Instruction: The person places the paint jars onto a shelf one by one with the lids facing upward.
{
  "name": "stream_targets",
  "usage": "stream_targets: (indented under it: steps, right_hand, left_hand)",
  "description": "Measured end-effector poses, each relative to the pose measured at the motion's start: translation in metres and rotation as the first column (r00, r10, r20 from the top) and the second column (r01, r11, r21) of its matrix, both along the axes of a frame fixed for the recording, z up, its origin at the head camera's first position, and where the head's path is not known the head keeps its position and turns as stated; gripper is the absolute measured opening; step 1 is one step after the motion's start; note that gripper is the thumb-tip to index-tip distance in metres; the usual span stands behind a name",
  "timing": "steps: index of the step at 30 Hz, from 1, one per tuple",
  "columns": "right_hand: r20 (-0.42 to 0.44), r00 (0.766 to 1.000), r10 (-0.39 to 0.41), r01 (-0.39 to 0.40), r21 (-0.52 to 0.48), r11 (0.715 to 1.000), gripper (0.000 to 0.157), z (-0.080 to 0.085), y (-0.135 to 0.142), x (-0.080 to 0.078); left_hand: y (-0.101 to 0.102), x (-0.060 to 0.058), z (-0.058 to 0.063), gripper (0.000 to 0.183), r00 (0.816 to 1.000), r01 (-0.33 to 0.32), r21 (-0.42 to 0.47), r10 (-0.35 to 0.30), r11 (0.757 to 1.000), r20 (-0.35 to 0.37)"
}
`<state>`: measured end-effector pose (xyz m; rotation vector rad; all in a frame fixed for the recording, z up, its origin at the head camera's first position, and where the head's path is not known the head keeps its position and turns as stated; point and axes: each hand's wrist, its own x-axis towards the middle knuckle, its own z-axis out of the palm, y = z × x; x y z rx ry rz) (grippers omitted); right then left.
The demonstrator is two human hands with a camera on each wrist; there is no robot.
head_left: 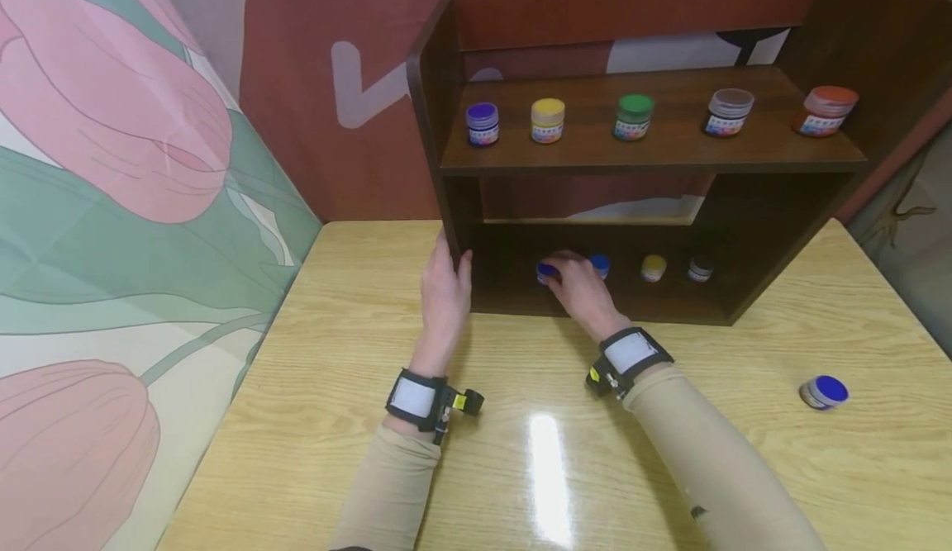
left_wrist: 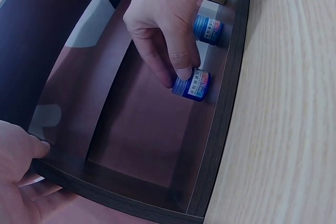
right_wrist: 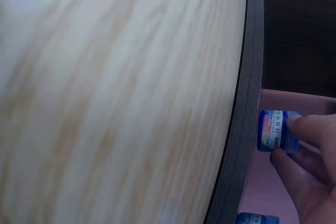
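My right hand (head_left: 583,291) pinches a dark blue paint jar (left_wrist: 197,85) by its lid, thumb on one side and fingers on the other. That jar stands on the lower board of a dark brown wooden shelf (head_left: 647,164), near its front edge. To its right on the same board are a lighter blue jar (head_left: 600,265), a yellow jar (head_left: 654,268) and a dark jar (head_left: 700,269). My left hand (head_left: 445,287) grips the shelf's left side panel, its thumb inside and the fingers round the outside.
On the upper board stand several jars: purple (head_left: 483,125), yellow (head_left: 548,120), green (head_left: 634,117), dark (head_left: 729,113) and red (head_left: 827,111). Another blue-lidded jar (head_left: 824,392) rests on the wooden table (head_left: 312,419) at right. Patterned cloth (head_left: 111,163) hangs behind and at left.
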<state>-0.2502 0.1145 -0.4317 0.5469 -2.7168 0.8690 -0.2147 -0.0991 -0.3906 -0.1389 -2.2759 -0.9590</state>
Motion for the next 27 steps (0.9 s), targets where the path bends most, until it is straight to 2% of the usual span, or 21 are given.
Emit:
stream_targets:
  steps: [10,27]
  right_hand:
    - [-0.026,1.0,0.002,-0.002,-0.006,1.0,0.028,-0.0012,-0.0004,-0.0028]
    - [-0.021,1.0,0.002,-0.003,-0.002,1.0,0.027,-0.002,-0.0016,-0.0031]
  left_hand:
    - [-0.0007,0.0023,0.0011,0.047,1.0,0.013,0.006,-0.013,1.0,0.011]
    - [-0.0002,0.0009,-0.0001,0.044,1.0,0.018,0.001,-0.018,1.0,0.001]
